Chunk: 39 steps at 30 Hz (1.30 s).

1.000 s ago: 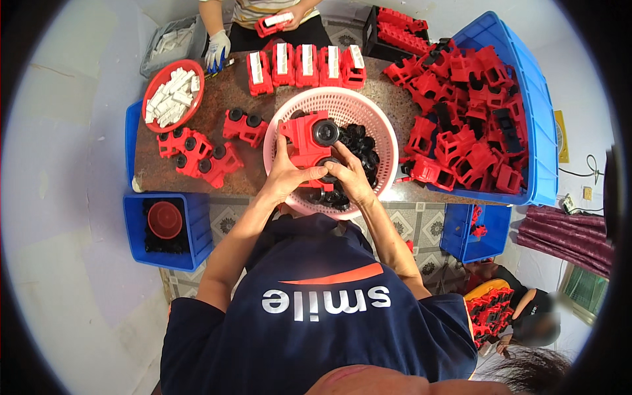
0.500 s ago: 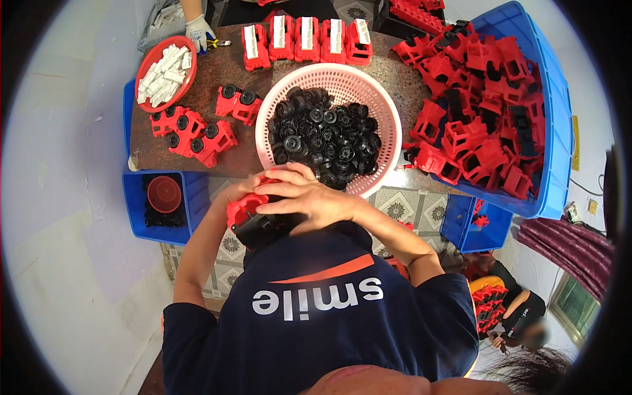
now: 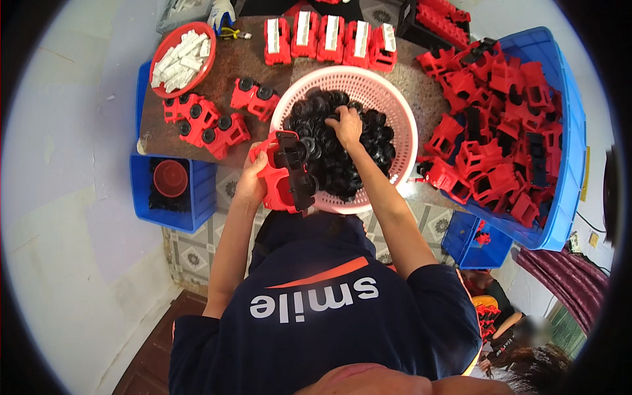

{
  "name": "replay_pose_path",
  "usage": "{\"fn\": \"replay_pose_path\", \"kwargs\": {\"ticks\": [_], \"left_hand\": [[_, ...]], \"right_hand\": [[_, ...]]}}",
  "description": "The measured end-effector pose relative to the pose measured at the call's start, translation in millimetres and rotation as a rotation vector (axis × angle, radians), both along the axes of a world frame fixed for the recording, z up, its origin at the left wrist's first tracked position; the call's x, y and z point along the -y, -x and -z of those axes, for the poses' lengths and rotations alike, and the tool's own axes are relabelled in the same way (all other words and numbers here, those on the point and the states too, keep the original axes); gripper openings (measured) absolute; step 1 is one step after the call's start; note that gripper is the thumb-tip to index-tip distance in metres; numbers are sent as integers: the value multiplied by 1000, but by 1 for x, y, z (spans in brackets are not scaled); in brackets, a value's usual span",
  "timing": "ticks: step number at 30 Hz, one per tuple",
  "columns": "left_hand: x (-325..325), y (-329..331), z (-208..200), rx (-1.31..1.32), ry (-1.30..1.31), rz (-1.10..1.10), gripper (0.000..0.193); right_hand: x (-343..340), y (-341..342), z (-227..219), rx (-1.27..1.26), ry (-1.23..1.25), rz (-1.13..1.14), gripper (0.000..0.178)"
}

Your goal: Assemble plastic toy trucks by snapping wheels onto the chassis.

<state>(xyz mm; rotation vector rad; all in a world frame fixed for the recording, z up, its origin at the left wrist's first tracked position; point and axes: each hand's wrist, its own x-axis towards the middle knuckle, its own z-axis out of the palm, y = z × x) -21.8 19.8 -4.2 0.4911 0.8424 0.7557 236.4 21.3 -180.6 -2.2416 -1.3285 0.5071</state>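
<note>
One red toy vehicle [image 3: 274, 174] is clasped in the left hand [image 3: 252, 182]; the right hand [image 3: 349, 128] touches black wheels [image 3: 334, 161], grip unclear.

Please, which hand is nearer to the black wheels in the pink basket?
Right. The right hand is at the black wheels; the left hand, holding a red toy vehicle body, is outside the pink basket, left of them.
</note>
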Motion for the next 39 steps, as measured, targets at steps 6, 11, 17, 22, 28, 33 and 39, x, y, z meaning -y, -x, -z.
{"fn": "replay_pose_path", "kwargs": {"ticks": [6, 11, 17, 22, 28, 33, 39], "left_hand": [[-11, 9, -4, 46, 26, -72, 30], [23, 54, -3, 81, -68, -232, 31], [64, 142, 8, 66, -17, -377, 33], [54, 255, 20, -297, -251, -392, 56], [106, 370, -27, -560, -210, -280, 64], [175, 404, -41, -577, -71, -329, 70], [217, 404, -43, -455, -62, -480, 74]], "right_hand": [[10, 2, 4, -162, 20, -22, 38], [30, 18, -27, -89, -87, -34, 33], [46, 85, -138, -563, -40, -276, 38], [5, 113, -214, -702, 496, -928, 27], [78, 134, -185, -556, 1568, -1616, 44], [121, 176, -194, -616, 1745, -1785, 55], [74, 250, -201, -606, 1795, -1978, 35]]}}
